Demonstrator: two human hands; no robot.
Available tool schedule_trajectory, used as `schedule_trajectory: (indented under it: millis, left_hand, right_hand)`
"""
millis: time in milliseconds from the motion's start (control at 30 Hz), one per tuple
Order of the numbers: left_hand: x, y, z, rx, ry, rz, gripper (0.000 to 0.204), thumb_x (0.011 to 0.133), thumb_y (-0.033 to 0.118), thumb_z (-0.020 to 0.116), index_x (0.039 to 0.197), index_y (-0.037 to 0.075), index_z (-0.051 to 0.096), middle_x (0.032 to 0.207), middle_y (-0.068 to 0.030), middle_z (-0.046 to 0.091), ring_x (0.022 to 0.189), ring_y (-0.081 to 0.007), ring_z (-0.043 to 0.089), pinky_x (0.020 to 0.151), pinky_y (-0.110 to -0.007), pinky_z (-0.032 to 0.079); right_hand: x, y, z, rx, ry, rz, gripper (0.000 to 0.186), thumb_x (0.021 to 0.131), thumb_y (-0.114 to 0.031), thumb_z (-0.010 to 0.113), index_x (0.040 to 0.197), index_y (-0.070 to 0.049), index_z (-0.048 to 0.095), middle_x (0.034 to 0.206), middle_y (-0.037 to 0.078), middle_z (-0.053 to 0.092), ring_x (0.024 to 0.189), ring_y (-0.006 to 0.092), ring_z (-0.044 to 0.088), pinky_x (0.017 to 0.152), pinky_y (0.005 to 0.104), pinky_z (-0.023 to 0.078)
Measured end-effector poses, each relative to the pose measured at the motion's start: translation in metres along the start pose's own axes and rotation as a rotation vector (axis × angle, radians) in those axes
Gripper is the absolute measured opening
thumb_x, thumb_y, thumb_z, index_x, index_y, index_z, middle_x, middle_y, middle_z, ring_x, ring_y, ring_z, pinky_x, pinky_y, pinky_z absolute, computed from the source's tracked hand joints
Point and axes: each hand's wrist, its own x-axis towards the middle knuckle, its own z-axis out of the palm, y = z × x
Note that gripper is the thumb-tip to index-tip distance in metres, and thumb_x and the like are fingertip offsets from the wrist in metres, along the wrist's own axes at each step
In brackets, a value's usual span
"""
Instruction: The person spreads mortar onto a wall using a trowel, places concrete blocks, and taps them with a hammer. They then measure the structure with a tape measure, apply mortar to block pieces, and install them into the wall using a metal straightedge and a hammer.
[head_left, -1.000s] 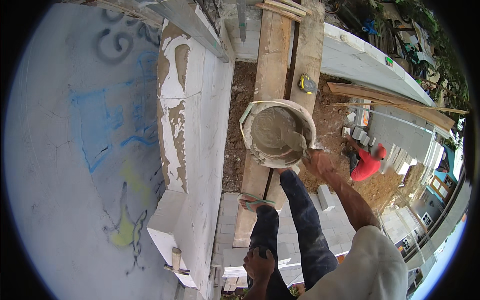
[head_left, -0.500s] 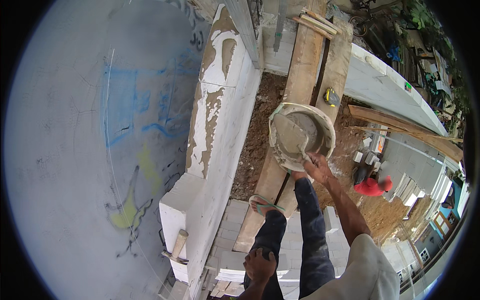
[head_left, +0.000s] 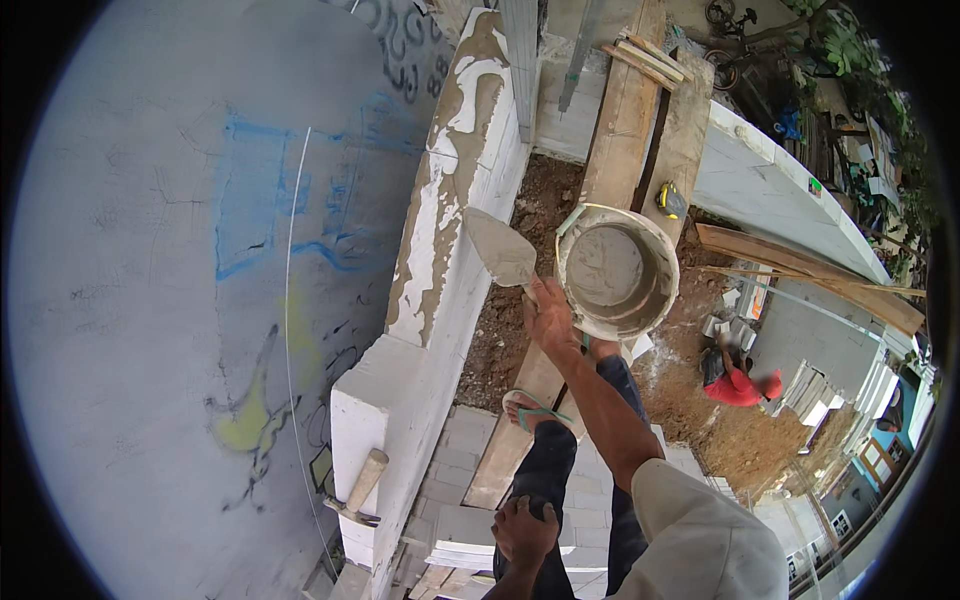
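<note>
While the left hand (head_left: 526, 530) lies open over the knee of the dark trousers (head_left: 548, 465), fingers curving round it, the right hand (head_left: 550, 315) is closed on the handle of a trowel (head_left: 503, 252). Trowel located left of the mortar bucket (head_left: 655, 287), grey blade pointing toward the white block wall (head_left: 450, 325); its tip overlaps the wall's edge in view, contact cannot be told. Bucket stands on wooden planks (head_left: 622, 145), near a yellow-and-black tape measure (head_left: 671, 201). Hammer (head_left: 367, 480) at wall's near end.

Left head-worn fisheye; looks steeply down; right hand (head_left: 550, 318) near, ground (head_left: 740, 445) farther below.
</note>
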Motion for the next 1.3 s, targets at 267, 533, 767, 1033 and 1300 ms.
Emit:
schedule_trajectory:
  millis: [267,533,767,1033,1300]
  left_hand:
    - [-0.006,-0.007,0.001,-0.052,0.010,-0.059,0.060,0.091,0.048,0.072,0.136,0.009,0.072,0.144,-0.0114,0.066,0.137,-0.0332,0.057,0.116,-0.051,0.043]
    - [-0.002,-0.010,-0.002,-0.030,0.013,-0.016,0.061,0.092,0.049,0.071,0.138,0.009,0.071,0.145,-0.0103,0.065,0.138,-0.0324,0.056,0.118,-0.050,0.041]
    - [-0.005,-0.016,0.002,-0.034,0.055,-0.029,0.061,0.091,0.050,0.071,0.137,0.009,0.072,0.144,-0.0111,0.066,0.137,-0.0338,0.056,0.117,-0.051,0.042]
    - [0.002,-0.018,-0.005,-0.059,0.034,-0.041,0.060,0.093,0.051,0.068,0.137,0.009,0.072,0.146,-0.0093,0.064,0.139,-0.0314,0.056,0.117,-0.050,0.042]
    - [-0.001,-0.023,-0.008,-0.077,-0.005,-0.011,0.061,0.094,0.050,0.069,0.141,0.010,0.069,0.148,-0.0087,0.064,0.141,-0.0322,0.053,0.118,-0.051,0.041]
  right_hand:
    - [-0.101,-0.005,-0.149,-0.189,-0.243,0.490,0.029,0.090,-0.017,0.067,0.115,-0.003,0.068,0.107,0.032,0.068,0.100,0.0497,0.069,0.085,0.0577,0.058]
    - [-0.013,0.143,-0.117,-0.799,-0.510,0.451,0.027,0.096,-0.028,0.068,0.102,-0.002,0.077,0.104,0.027,0.078,0.094,0.0422,0.079,0.083,0.0510,0.065]
    - [-0.032,0.154,-0.146,-0.601,-0.679,0.040,0.038,0.091,-0.043,0.075,0.106,-0.009,0.080,0.109,0.024,0.079,0.104,0.0393,0.078,0.088,0.0480,0.062]
    - [-0.029,0.002,-0.164,0.003,-0.579,0.155,0.043,0.088,-0.035,0.077,0.115,-0.001,0.074,0.105,0.023,0.077,0.102,0.0430,0.074,0.089,0.0485,0.058]
    - [-0.002,-0.158,-0.058,-0.120,-0.844,0.017,0.033,0.091,-0.024,0.069,0.114,0.000,0.069,0.104,0.023,0.075,0.100,0.0441,0.073,0.088,0.0522,0.059]
